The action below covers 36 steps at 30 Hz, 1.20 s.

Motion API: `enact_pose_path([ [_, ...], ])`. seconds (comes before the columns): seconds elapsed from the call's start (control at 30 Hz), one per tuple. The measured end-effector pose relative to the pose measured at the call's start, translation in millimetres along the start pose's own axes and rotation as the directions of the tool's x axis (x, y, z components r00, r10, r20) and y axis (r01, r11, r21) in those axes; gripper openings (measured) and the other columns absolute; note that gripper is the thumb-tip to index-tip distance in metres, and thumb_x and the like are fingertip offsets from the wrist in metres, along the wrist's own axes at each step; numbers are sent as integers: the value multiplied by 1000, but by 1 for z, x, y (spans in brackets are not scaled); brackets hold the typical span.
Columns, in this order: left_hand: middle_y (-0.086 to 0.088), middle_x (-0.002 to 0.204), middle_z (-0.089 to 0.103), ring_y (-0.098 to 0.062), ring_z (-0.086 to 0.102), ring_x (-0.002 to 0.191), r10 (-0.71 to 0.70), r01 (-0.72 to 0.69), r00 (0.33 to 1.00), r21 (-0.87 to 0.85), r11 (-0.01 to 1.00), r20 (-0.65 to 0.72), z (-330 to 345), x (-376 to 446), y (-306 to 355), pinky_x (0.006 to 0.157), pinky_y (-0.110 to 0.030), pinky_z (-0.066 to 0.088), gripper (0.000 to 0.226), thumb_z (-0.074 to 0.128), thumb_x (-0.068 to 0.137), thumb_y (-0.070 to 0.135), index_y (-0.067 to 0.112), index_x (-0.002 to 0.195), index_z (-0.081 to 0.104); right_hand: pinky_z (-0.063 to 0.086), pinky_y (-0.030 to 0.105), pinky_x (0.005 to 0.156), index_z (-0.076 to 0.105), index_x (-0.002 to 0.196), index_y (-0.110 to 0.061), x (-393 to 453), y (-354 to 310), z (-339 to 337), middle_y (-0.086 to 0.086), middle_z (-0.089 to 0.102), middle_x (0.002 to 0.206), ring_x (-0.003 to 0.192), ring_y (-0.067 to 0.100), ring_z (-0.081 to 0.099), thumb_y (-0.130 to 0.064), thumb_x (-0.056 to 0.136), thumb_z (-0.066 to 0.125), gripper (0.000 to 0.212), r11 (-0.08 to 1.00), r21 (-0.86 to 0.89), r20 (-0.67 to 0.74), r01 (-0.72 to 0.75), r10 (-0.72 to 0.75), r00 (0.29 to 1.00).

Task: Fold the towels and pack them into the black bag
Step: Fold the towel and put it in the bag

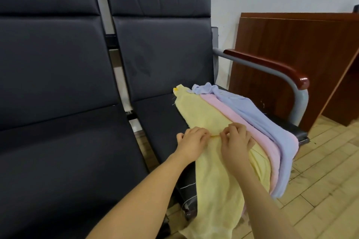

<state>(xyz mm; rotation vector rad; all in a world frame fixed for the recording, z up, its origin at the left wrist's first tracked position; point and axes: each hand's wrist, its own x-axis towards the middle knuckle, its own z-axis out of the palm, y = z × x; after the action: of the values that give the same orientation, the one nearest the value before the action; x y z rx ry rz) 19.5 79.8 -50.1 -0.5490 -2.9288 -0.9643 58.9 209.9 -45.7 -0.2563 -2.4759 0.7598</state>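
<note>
- My left hand (pixel 191 139) and right hand (pixel 236 139) sit close together on the yellow towel (pixel 206 114), fingers (pixel 202 132) curled and pinching a small ridge of its cloth between them.
- I judge this to be the start of the first fold: the yellow towel is being taken up at about mid-length, and nothing looks folded yet.
- The three towels lie side by side on the right-hand seat (pixel 155 118) of the black chairs: yellow on the left, the pink towel (pixel 229 114) in the middle, the blue towel (pixel 252 110) nearest the armrest (pixel 272 64).
- Each towel's long axis runs from the seat back toward me, the near ends hanging over the front edge toward the floor (pixel 320 180).
- Next, I would need to lift the yellow towel clear of the pink one and bring its ends together.
- The black bag is not in sight.
</note>
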Motion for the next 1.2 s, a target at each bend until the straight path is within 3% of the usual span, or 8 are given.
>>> enact_pose_path([
  [0.1,11,116,51,-17,36,111,-10,9,1000,-87,996,-15,-5,-3,1,83,-31,18,31,24,103,40,31,111,53,16,26,93,58,94,-11,0,3,-3,3,46,120,111,18,38,-16,96,52,8,992,122,-6,19,-18,1000],
  [0.23,23,133,41,-4,24,114,83,-82,997,-136,987,1,-10,-6,10,87,-26,13,33,24,103,42,44,128,45,14,21,87,56,92,-13,3,1,-10,3,48,117,103,10,36,-14,95,52,6,979,198,-10,39,-38,999],
  [0.5,17,118,52,-8,33,119,44,-44,999,-26,999,-13,8,-3,9,80,-31,14,25,33,102,37,32,109,57,22,33,99,51,121,-21,-6,9,-17,-4,48,122,117,20,40,-31,94,53,29,984,-172,168,45,-16,986],
  [0.6,18,122,52,-7,32,118,43,-43,999,-5,999,-25,10,-3,10,80,-31,14,26,35,101,39,35,112,59,20,34,98,58,111,-24,-5,16,-23,-6,51,120,114,18,38,-30,95,51,19,974,-225,172,20,20,985],
  [0.83,15,103,54,-8,39,106,-2,-7,993,-76,997,-117,9,-3,10,79,-31,17,18,40,101,34,29,97,57,33,37,94,59,83,-30,-1,9,-15,-8,63,90,91,16,55,-23,93,57,13,993,117,17,15,-17,1000],
  [1.0,13,82,50,-4,43,84,-37,-5,983,-231,973,-177,-3,-12,5,84,-25,22,20,37,100,19,18,91,55,12,36,106,60,113,-25,9,14,-31,-1,53,133,127,23,40,-34,97,50,21,985,-153,9,-77,80,997],
  [1.1,9,118,55,-12,45,114,67,-68,992,0,998,-107,-4,-11,7,93,-27,21,24,38,102,27,21,118,54,-2,46,117,30,147,-27,11,28,-33,7,14,160,147,33,4,-49,99,33,53,923,-348,143,-163,224,964],
  [1.2,6,158,18,-14,13,145,71,-78,996,145,986,52,8,-2,21,113,-34,7,45,26,104,36,31,148,27,-4,48,117,10,153,-33,13,35,-27,8,0,162,148,33,-6,-59,98,17,61,903,-403,265,-148,270,926],
])
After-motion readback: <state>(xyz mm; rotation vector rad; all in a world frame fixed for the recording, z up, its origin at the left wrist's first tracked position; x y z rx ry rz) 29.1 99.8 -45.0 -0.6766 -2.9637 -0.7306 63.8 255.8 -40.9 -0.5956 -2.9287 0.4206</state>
